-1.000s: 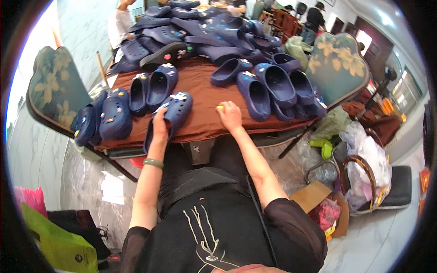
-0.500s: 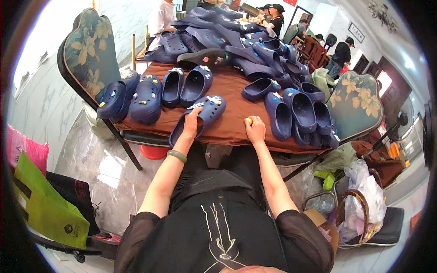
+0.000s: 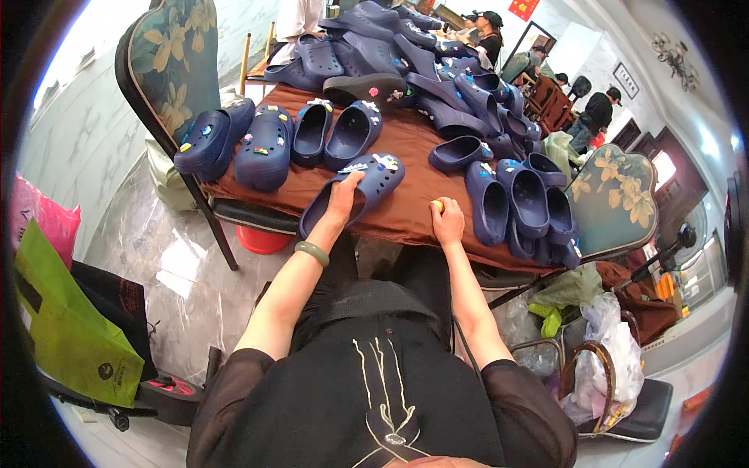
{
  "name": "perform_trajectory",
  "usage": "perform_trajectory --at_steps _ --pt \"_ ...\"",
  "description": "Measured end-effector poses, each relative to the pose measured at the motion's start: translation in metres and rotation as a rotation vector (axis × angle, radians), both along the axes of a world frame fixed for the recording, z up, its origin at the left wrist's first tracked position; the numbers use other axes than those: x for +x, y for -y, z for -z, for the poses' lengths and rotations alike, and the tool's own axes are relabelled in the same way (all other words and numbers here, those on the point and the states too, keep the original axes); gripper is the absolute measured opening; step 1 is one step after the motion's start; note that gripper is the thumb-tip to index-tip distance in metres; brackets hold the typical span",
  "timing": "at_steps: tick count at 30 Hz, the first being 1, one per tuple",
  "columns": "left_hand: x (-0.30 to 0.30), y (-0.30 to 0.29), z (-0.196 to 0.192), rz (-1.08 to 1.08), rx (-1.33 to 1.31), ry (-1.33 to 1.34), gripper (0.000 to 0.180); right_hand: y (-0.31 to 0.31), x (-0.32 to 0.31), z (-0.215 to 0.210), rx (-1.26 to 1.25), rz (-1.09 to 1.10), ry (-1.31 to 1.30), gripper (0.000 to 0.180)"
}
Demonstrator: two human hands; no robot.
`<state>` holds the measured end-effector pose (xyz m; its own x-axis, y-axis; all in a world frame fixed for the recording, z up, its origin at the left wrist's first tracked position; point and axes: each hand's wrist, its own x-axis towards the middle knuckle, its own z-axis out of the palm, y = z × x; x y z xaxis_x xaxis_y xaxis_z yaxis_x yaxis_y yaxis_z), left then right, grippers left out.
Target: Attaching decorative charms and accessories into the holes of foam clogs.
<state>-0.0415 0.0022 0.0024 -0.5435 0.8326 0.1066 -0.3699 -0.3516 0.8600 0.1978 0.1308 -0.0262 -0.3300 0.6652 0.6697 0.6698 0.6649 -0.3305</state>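
Head view.

Left hand (image 3: pixel 342 196): one, grasping a navy-blue perforated foam clog (image 3: pixel 382 183) by the opening edge; clog tilted, toe to the far right, at the near edge of the surface (image 3: pixel 412 199), which is draped in brown cloth.

Right hand (image 3: pixel 449 225): one, fingers pinched on a small yellow piece (image 3: pixel 438 204), above or at the cloth, right of the held clog and apart from it.

Decorations: white and blue charms (image 3: pixel 385 161) sit on the upper of the held clog; several perforations beside them show bare. Judged from this, the held clog is partly dressed, the yellow piece not yet on it. Whether its set is complete cannot be told.

Left row (image 3: pixel 264 156): navy clogs set side by side, charms visible on them.

Right cluster (image 3: pixel 490 204): navy clogs, overlapping, charms visible on some; exact number hidden.

Far heap (image 3: pixel 361 53): many navy clogs, loosely piled, some with charms; how many are finished cannot be told.

Flanking: floral-backed chairs (image 3: pixel 616 191), one left, one right.
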Motion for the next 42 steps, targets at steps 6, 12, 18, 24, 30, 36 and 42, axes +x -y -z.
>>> perform_trajectory --at_steps 6,12,18,24,30,36,42 --pt "-0.009 -0.011 0.014 0.044 -0.064 0.007 0.025 -0.001 0.002 -0.001 0.009 -0.048 -0.02 0.017" --pt "0.013 0.006 0.011 0.119 -0.074 0.277 0.02 -0.005 0.009 0.003 -0.187 -0.106 -0.189 0.017" --pt "0.039 0.025 0.017 0.108 0.059 0.506 0.03 0.054 -0.028 -0.026 -0.801 -0.55 -0.817 0.017" --pt "0.039 0.031 0.008 0.14 0.024 0.45 0.033 0.095 -0.058 -0.031 -1.041 -0.725 -0.85 0.02" --pt "0.025 0.031 0.021 0.208 -0.029 0.356 0.025 0.079 -0.065 -0.04 -1.118 -0.732 -0.662 0.02" --pt "0.016 0.034 0.028 0.359 0.003 0.289 0.02 0.074 -0.065 -0.05 -1.051 -0.54 -0.531 0.03" --pt "0.01 0.033 0.034 0.423 0.007 0.232 0.023 0.069 -0.061 -0.042 -0.815 -0.269 -0.319 0.067"
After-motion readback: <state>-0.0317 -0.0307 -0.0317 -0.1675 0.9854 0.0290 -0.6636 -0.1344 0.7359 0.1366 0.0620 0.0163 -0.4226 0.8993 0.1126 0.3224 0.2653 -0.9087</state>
